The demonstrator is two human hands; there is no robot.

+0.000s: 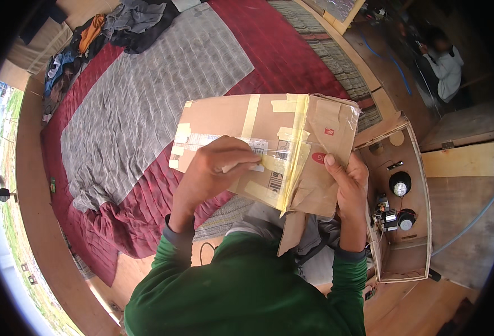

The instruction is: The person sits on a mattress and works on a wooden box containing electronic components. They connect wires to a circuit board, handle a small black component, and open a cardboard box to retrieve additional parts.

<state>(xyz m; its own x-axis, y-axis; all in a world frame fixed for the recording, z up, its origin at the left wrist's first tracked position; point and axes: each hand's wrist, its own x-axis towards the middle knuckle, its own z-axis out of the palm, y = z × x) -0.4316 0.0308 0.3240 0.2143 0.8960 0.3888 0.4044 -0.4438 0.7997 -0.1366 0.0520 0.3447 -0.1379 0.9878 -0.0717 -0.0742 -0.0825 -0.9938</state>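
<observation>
A brown cardboard box (219,115), patched with strips of yellowish tape (299,131), is held up tilted in front of my body. My right hand (350,182) grips the box's right end, thumb on top and fingers round the edge. On its upper face, my left hand (219,168) pinches at a piece of tape (275,164) beside a white label; the fingertips are closed there. A loose cardboard flap (290,232) hangs from the lower edge. The underside of the box is hidden.
A red and grey quilt (152,95) spreads ahead, with piled clothes (129,25) at its far left. On the right stands an open wooden case (406,252) holding electronic parts and round black components (400,183). A person (446,64) sits at the far right.
</observation>
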